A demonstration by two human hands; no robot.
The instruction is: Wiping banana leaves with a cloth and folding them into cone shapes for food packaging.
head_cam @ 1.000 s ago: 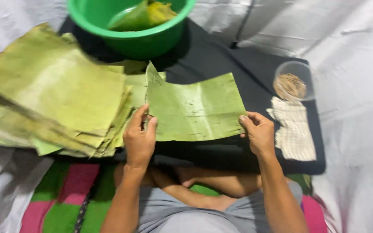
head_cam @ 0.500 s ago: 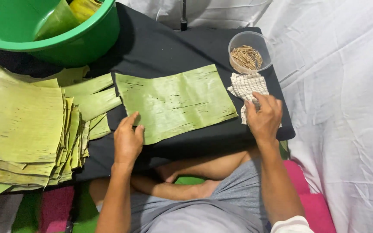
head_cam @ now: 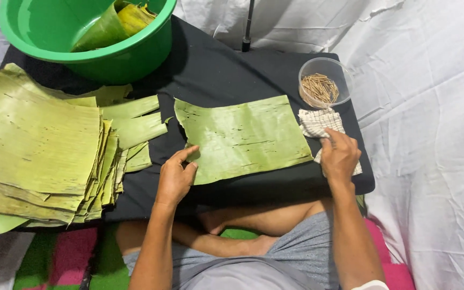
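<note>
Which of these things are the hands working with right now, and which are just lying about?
In hand:
- single banana leaf, its edge under the left hand
- checked cloth, under the right hand

Lying about:
- leaf stack
- green basin with leaves in it
- clear cup of sticks
- black table

Left hand (head_cam: 175,177) rests palm down, fingers loosely curled, thumb stretched forward. Right hand (head_cam: 339,156) lies palm down, fingers apparently bent; both forearms reach forward.
</note>
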